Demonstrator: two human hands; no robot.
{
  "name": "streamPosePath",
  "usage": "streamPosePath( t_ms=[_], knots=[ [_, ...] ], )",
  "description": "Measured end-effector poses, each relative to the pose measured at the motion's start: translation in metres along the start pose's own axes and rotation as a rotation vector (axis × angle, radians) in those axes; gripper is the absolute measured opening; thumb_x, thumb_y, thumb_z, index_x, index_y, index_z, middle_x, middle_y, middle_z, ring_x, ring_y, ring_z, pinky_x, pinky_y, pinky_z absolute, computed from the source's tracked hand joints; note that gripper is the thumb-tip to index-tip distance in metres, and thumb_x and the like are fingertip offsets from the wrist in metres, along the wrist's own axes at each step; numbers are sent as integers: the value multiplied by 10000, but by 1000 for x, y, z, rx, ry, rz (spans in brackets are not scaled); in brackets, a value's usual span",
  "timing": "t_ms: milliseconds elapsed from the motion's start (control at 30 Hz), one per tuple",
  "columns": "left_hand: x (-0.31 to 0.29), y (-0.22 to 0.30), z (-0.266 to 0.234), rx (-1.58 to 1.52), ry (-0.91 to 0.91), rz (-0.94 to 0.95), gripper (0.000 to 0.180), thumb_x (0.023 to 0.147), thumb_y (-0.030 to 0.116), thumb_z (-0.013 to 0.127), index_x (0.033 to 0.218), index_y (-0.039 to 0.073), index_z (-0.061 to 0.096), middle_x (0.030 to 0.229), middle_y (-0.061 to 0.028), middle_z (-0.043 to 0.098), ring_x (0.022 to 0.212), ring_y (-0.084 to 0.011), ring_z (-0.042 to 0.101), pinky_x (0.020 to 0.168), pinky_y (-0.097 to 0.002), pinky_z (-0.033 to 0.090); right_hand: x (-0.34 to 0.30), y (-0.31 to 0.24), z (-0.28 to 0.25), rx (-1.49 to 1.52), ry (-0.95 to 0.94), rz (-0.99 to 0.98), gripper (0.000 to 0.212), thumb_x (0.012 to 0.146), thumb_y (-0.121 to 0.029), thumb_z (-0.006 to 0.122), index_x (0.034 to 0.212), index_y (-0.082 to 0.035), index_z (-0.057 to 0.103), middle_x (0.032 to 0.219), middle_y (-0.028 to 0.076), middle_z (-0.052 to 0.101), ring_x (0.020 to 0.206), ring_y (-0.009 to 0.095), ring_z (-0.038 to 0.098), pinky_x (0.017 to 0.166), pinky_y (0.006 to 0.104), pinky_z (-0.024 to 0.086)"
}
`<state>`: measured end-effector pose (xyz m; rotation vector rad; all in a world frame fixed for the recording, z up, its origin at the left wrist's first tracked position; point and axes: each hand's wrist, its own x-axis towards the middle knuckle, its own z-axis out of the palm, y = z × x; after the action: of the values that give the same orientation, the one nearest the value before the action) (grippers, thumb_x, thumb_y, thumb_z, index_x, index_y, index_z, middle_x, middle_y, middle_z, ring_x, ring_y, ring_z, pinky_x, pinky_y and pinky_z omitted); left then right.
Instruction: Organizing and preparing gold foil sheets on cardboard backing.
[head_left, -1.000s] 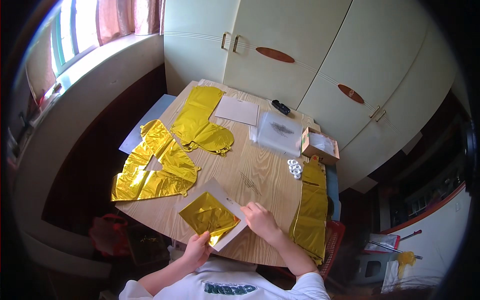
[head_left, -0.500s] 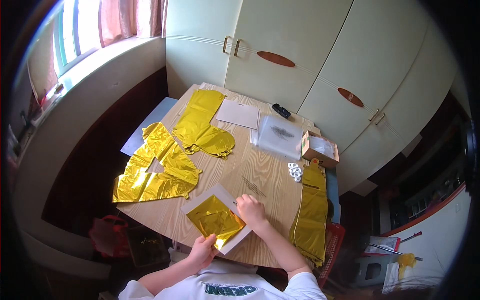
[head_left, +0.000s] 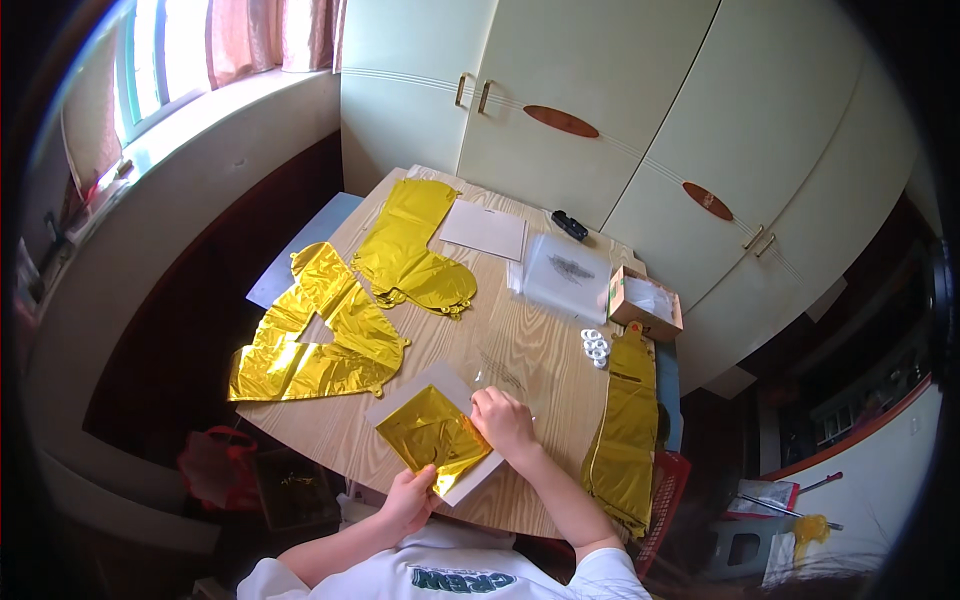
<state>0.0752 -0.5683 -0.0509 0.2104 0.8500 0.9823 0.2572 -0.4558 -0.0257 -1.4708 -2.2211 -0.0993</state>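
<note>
A folded gold foil balloon (head_left: 430,425) lies on a light grey square card (head_left: 400,390) near the table's front edge. My left hand (head_left: 412,497) grips the lower corner of both, thumb on the foil. At the card's right edge, my right hand (head_left: 503,420) has its fingers pinched together. A clear plastic bag (head_left: 497,372) with dark print lies just beyond that hand, its near edge apparently between the fingertips. The fingers hide the exact grip. Flat gold foil balloons lie at the left, one shaped with an opening (head_left: 345,340) and a bent stack (head_left: 410,240).
Along the far side are another pale card (head_left: 485,230), a stack of clear bags (head_left: 560,275), a black object (head_left: 570,224) and a cardboard box (head_left: 645,305). White ribbon rolls (head_left: 594,347) sit beside a long gold foil balloon (head_left: 622,430) at the right edge. A red basket (head_left: 668,500) stands below.
The clear bag by my right hand has shifted and wrinkled, its print now fainter. My left hand keeps its hold on the card and foil. The whole view has shifted slightly.
</note>
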Motion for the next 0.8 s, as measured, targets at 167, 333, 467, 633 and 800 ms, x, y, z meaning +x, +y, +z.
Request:
streamPosePath(
  t_ms=[167,333,467,633,800],
  knots=[
    [1,2,1,-15,-9,25,277,1048,153,421,1248,-19,506,1219,-129,613,1090,-228,631,938,-373,548,4,-2,-4,-151,17,-92,72,774,-89,667,792,-105,600,771,43,596,727,212,643,635,335,554],
    [-1,-2,3,-74,-28,63,257,1044,140,429,1217,-31,514,1195,-135,622,1073,-223,638,923,-369,554,2,-6,-13,-268,-5,-115,68,764,-73,633,772,-113,578,761,33,571,723,191,642,604,312,554],
    [1,-3,3,-93,-14,51,245,1043,137,432,1203,-27,518,1168,-140,627,1048,-220,646,904,-360,561,4,-13,-22,-280,15,-164,63,770,-74,615,764,-117,570,760,32,567,725,182,643,581,307,554],
    [3,-2,0,-106,-3,75,231,1044,143,430,1179,-22,518,1136,-139,632,996,-225,661,884,-357,569,6,-8,-32,-301,-6,-149,55,778,-69,604,765,-113,573,765,36,571,723,184,647,560,311,558],
    [1,2,4,-119,26,90,234,1048,147,420,1193,-18,501,1148,-141,626,993,-231,662,887,-362,570,1,-2,-37,-305,-88,-97,50,779,-56,602,778,-100,578,792,47,582,739,198,669,562,318,565]
  ],
)
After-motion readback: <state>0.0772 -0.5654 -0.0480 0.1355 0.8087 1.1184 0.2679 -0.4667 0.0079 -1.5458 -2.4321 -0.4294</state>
